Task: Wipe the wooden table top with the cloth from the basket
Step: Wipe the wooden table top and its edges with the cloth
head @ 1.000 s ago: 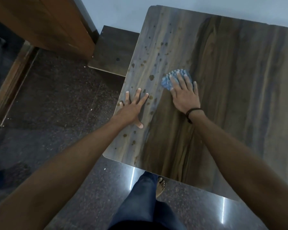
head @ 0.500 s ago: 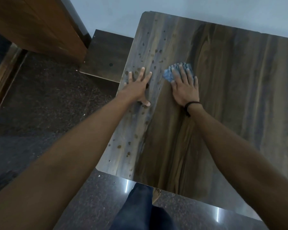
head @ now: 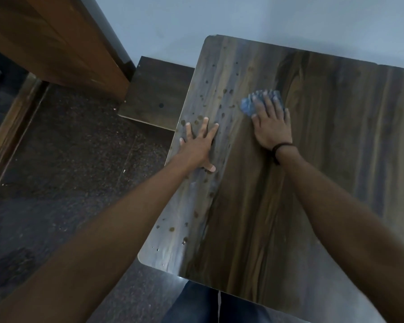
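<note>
Right hand (head: pixel 272 125) lies palm down on the blue cloth (head: pixel 250 106), fingers straight and slightly fanned, pressing the cloth flat against the wooden table top (head: pixel 324 159); no curl, no pinch. The cloth is bunched under the fingers, sticking out ahead of the fingertips and to the left of the hand, sitting in the far-middle part of the table top. A black band (head: pixel 280 147) circles the right wrist. Left hand (head: pixel 197 145) is flat on the table top near its left edge, fingers spread wide and straight, thumb out toward the near side, holding nothing. The two hands are apart, bare wood between them. Dark droplets (head: pixel 222 106) dot the pale left strip of the table top, some around the left fingers, more scattered down toward the near-left corner; the cloth sits just right of the far cluster. Table's far edge sits against a pale wall (head: pixel 243 19). A lower dark wooden panel (head: pixel 156 92) lies beside the table's left edge, touching or overlapping it, cannot tell which. A brown wooden door (head: pixel 56 36) stands at upper left. Dark speckled floor (head: pixel 63 141) to the left. Blue trousers (head: pixel 196 304) show below the near edge.
</note>
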### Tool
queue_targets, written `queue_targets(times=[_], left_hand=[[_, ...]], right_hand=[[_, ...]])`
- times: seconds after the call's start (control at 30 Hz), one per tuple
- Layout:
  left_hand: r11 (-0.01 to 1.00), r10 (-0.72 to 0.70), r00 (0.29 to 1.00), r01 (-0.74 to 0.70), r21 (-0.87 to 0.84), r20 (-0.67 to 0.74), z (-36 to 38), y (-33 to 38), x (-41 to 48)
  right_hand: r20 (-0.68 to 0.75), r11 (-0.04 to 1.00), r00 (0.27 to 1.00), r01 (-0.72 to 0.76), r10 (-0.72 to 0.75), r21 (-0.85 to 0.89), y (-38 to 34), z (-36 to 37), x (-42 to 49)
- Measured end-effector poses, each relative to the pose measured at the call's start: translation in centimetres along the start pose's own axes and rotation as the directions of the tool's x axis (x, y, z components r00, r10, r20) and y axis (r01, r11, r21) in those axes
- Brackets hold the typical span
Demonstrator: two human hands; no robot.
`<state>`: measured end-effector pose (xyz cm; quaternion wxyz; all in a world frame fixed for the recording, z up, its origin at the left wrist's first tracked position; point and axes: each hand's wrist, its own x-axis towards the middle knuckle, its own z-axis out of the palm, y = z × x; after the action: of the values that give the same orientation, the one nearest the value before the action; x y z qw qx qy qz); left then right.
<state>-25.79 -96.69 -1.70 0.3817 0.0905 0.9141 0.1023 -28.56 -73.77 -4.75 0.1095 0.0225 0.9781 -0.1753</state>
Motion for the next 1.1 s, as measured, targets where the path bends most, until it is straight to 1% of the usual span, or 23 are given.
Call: queue_targets(times=[0.07, 0.1, 0.2, 0.3, 0.37, 0.47, 0.53, 0.6, 0.7, 0.8, 0.87, 0.93, 1.0, 1.1], left_hand=[[1.000, -0.007, 1.000, 0.007, 0.004, 0.006, 0.1, -0.1, 0.0], [1.000, -0.010, 1.000, 0.010, 0.004, 0.012, 0.1, -0.1, 0.1], [1.000, -0.005, 1.000, 0.005, -0.004, 0.000, 0.3, -0.2, 0.1], [1.000, -0.015, 1.000, 0.015, -0.008, 0.001, 0.3, -0.1, 0.1], [1.000, -0.022, 1.000, 0.022, -0.001, 0.005, 0.2, 0.1, 0.2], [0.999, -0.032, 0.999, 0.032, 0.003, 0.018, 0.0, 0.1, 0.5], [0.999, -0.034, 0.999, 0.034, -0.006, 0.016, 0.1, 0.0, 0.5], [0.999, -0.030, 0.999, 0.031, -0.009, 0.018, 0.1, 0.0, 0.2], [1.000, -0.020, 0.999, 0.020, -0.001, 0.031, 0.1, 0.0, 0.1], [0.999, -0.036, 0.999, 0.036, 0.007, -0.030, -1.5, 0.4, 1.6], [0.999, -0.042, 0.996, 0.043, 0.009, -0.073, -3.6, 1.1, 3.4], [0.999, -0.044, 0.996, 0.044, 0.004, -0.075, -6.0, 2.0, 5.2], [0.999, -0.049, 0.997, 0.050, 0.013, -0.065, -7.8, 2.7, 6.7], [0.999, -0.043, 0.999, 0.043, 0.016, -0.010, -8.7, 3.0, 7.9]], right_hand=[[0.006, 0.999, 0.999, -0.047, 0.047, 0.015, 0.2, -0.6, 2.7], [0.004, 0.998, 0.998, -0.060, 0.060, 0.021, 0.0, -0.3, 2.5], [-0.025, 1.000, 1.000, -0.013, 0.013, -0.025, -1.5, 2.1, -3.1], [-0.009, 0.995, 0.998, 0.058, -0.059, -0.086, -1.6, 3.5, -8.5], [0.002, 0.993, 0.997, 0.080, -0.080, -0.090, -0.8, 2.7, -6.6], [-0.014, 0.995, 0.996, 0.092, -0.093, -0.046, 0.7, 0.0, 1.5], [0.004, 0.999, 0.999, 0.046, -0.046, 0.003, 1.5, -2.0, 6.4], [0.000, 1.000, 1.000, -0.006, 0.006, 0.016, 1.6, -2.2, 8.0], [-0.038, 1.000, 0.999, -0.007, 0.007, 0.009, 0.3, -0.2, 3.4], [-0.059, 0.997, 0.998, 0.030, -0.034, -0.066, -0.3, 2.1, -3.3], [-0.037, 0.997, 0.998, 0.039, -0.042, -0.074, -0.3, 2.2, -3.8], [-0.021, 0.995, 0.999, 0.044, -0.046, -0.085, 0.1, 1.3, -1.4], [-0.031, 0.997, 0.998, 0.047, -0.049, -0.060, 0.7, -0.3, 3.1], [-0.021, 1.000, 0.999, -0.024, 0.024, 0.002, 1.9, -2.9, 9.9]])
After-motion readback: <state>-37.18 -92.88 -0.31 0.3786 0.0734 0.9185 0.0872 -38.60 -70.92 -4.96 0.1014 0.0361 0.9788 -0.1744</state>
